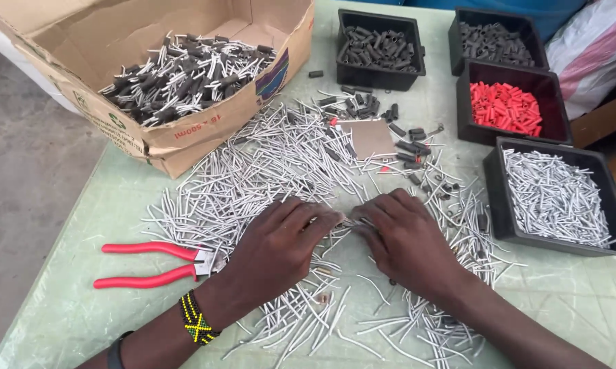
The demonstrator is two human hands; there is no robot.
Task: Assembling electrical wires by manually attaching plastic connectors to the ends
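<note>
From the head view, looking down, both hands work in the middle of a big spill of thin silver-grey wire pieces (280,157) spread over the pale green counter (561,301). The left hand (277,246) and the right hand (407,239) lie knuckles up with their fingertips meeting just below the centre of that spill. Between the fingertips a small wire piece (349,222) shows, pinched from both sides; each grip is nearly closed, the fingers curled in on it, though how much of it each hand has is hidden.

These pieces look light, stiff enough to keep a slight bend, and smooth, so I judge they would slide and roll under a flat finger; taking one near its end between thumb and fingertip seems the sure hold.

Left of the spill, beside the left wrist with its beaded bracelet (198,320), lie red-handled pliers (151,263), untouched. Above the spill on the left sits a cardboard box (185,137) full of wires capped with dark sleeves. Loose black sleeves (407,143) and a small brown card (371,138) lie at the spill's upper edge. Right of the spill stand black trays: one of grey wires (554,195), one of red sleeves (505,108), two of black sleeves (380,48).
</note>
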